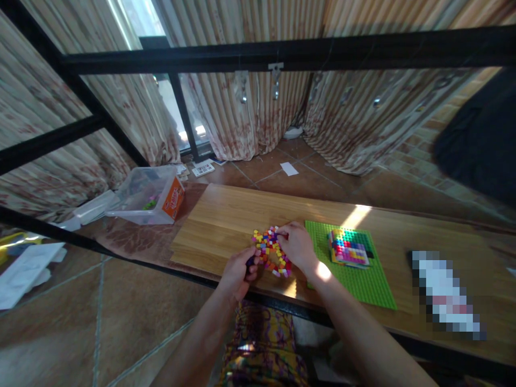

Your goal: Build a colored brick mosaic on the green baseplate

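Observation:
A loose pile of small toy bricks [267, 242] in many colours lies on the wooden board between my two hands. At the pile's left edge, my left hand [238, 272] is closed around something small and dark that I cannot identify. My right hand [297, 247] reaches into the far right side of the pile. Its fingertips are pinched together among the bricks, and what they grip is hidden. Just right of that hand lies a green studded baseplate [355, 285]. A low block of multicoloured bricks [349, 247] sits on it, with sunlight across its top.
A clear plastic bin [141, 196] with an orange label and a few pieces inside stands left of the wooden board [209, 215]. A pixelated object [447, 293] lies at the right. A black metal bar [258, 58] crosses beyond the table, before curtains [266, 118].

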Tool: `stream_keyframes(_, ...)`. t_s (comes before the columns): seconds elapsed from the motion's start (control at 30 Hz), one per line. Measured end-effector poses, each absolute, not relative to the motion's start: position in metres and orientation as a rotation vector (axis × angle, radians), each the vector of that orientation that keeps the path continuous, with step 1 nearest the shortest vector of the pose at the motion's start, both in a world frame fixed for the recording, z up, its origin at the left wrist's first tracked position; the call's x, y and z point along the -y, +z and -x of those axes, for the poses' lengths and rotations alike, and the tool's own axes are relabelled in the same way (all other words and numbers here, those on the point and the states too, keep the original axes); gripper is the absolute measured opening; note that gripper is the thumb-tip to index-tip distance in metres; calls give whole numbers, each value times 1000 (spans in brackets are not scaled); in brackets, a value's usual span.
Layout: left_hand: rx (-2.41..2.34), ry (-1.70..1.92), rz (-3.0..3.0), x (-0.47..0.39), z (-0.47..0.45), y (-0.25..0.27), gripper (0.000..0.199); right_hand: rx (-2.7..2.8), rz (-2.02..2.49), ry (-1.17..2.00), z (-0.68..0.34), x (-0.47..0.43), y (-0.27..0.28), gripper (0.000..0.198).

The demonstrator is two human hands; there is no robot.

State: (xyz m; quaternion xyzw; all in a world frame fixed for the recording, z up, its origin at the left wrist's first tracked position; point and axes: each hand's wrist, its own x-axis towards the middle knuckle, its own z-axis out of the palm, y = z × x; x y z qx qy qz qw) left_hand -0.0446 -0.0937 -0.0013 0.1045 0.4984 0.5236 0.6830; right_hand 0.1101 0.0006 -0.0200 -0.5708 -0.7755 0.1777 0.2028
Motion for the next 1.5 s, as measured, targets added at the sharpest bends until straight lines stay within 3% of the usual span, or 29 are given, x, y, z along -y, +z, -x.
stream_keyframes(0.47, -1139, 1167, -252, 96, 48, -6, 27, 2270, 1568, 443, -111, -3, -16, 18)
stream_keyframes(0.73, -1177, 1154, -267, 95, 51, -4, 25, 2360, 1719, 565, -98, -4, 8, 24)
stream_keyframes(1.2, -1250, 1069, -291, 89, 49, 9, 22, 2266, 1889, 471, -88, -12, 17, 28)
stream_keyframes(1.5, -1244, 1065, -316, 89, 44, 12, 24, 2458, 1746, 362, -78, -3, 21, 26)
